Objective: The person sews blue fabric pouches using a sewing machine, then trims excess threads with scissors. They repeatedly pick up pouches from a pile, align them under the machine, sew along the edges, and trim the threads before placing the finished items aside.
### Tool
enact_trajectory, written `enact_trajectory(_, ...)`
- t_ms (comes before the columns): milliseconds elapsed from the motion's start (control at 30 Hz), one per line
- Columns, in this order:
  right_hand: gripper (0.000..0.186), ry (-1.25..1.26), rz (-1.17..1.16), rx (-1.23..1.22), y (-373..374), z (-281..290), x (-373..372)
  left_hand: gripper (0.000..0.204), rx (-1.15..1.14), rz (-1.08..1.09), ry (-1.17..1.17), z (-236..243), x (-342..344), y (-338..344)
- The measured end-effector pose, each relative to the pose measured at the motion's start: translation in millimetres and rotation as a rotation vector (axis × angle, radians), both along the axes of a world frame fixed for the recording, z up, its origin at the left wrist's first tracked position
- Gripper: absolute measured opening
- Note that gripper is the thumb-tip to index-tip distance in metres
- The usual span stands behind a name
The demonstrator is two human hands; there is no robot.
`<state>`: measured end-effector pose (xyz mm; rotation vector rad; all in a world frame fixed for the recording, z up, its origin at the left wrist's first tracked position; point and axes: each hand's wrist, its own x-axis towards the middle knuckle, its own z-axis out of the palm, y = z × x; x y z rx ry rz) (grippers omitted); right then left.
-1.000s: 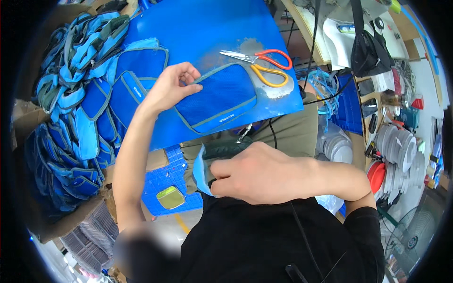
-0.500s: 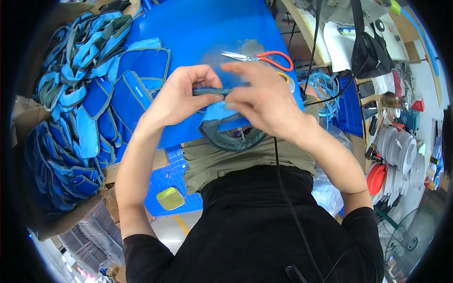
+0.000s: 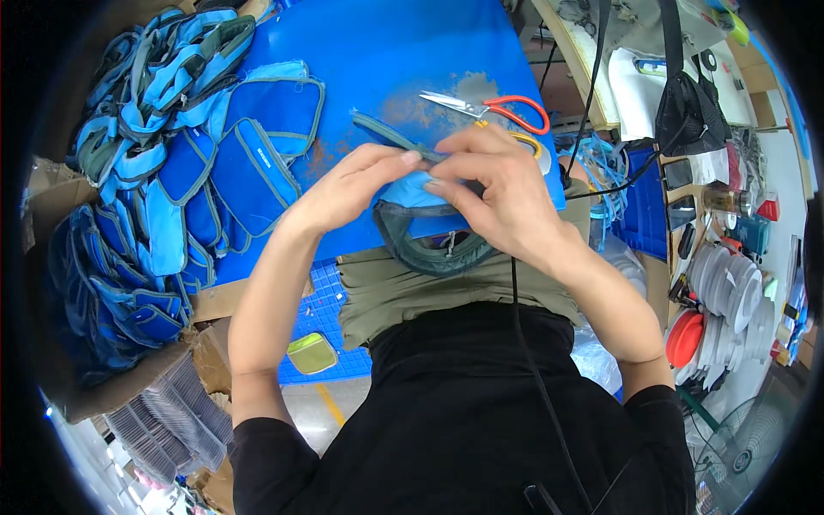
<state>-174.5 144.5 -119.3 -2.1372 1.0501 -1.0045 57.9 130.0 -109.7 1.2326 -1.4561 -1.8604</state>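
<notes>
A light-blue fabric piece [image 3: 410,192] with a dark grey-green rim hangs between my hands over the table's near edge. Its curved dark band [image 3: 433,257] droops toward my lap, and a narrow trimmed strip [image 3: 384,131] sticks out beyond my fingers. My left hand [image 3: 359,184] pinches the cloth from the left, thumb against the fingers. From the right, my right hand [image 3: 491,182] closes thumb and fingertips on the same piece; the exact grip point is partly hidden. Red-handled scissors [image 3: 506,110] lie open just past my right hand, with a yellow-handled tool [image 3: 530,142] partly covered beside it.
Blue trimmed fabric panels [image 3: 253,167] spread over the left of the blue table [image 3: 386,43]. Tangled blue straps [image 3: 163,77] heap at the far left, above a carton of more blue pieces [image 3: 120,292]. At right are a side bench [image 3: 592,86], hanging cords and a fan [image 3: 742,455].
My right fingers, blurred and raised before, are now drawn in on the fabric. My left fingers have straightened along it, and the trimmed strip now points away beyond my hands.
</notes>
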Motion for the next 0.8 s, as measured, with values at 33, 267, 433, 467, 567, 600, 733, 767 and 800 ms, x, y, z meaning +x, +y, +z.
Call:
enact_trajectory(33,0.009,-0.001,-0.006,0.011,1,1,-1,0.034,-0.007,-0.016,-0.015,-5,0,-1)
enact_trajectory(267,0.012,-0.043,-0.033,0.061,6,-3,-9,0.017,-0.058,0.026,-0.155,18,-2,7)
enact_trajectory(433,0.015,-0.121,-0.009,0.259,6,4,-6,0.016,-0.853,0.016,-0.469,41,-8,8)
enact_trajectory(467,0.015,-0.129,-0.001,0.264,5,6,-4,0.016,-0.941,0.024,-0.495,43,-10,8)
enact_trajectory(567,0.015,-0.147,0.022,0.228,3,9,-2,0.017,-1.038,0.021,-0.514,49,-10,4)
enact_trajectory(600,0.015,-0.151,0.033,0.210,3,9,-2,0.019,-0.948,0.005,-0.489,47,-7,5)
enact_trajectory(733,0.015,-0.152,0.050,0.193,5,6,-3,0.018,-0.732,-0.027,-0.530,51,-6,11)
enact_trajectory(767,0.015,-0.171,0.055,0.205,7,5,-2,0.018,-0.769,-0.019,-0.529,50,-6,13)
enact_trajectory(800,0.015,-0.193,0.049,0.215,9,4,-3,0.017,-0.810,-0.022,-0.525,49,-5,13)
